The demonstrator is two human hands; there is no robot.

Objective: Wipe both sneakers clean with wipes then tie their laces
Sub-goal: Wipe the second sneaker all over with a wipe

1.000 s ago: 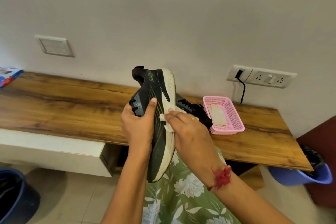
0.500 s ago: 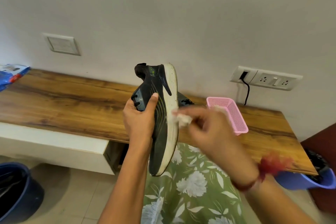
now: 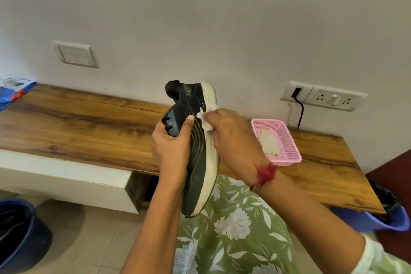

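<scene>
A black sneaker (image 3: 196, 151) with a white sole is held upright in the air, heel up and toe down, sole edge facing right. My left hand (image 3: 171, 147) grips its upper around the lace area. My right hand (image 3: 231, 138) holds a crumpled white wipe (image 3: 205, 120) and presses it against the white sole near the heel half. The second sneaker is hidden behind my right hand.
A wooden shelf (image 3: 89, 124) runs along the wall. On it stands a pink basket (image 3: 287, 140) holding a used wipe, and a blue packet (image 3: 13, 93) lies at its far left. A dark bucket (image 3: 20, 233) stands on the floor at left, a blue bin (image 3: 387, 218) at right.
My right hand swung away from the sole with the wipe, then came back higher onto the sole. The sneaker stays in my left hand.
</scene>
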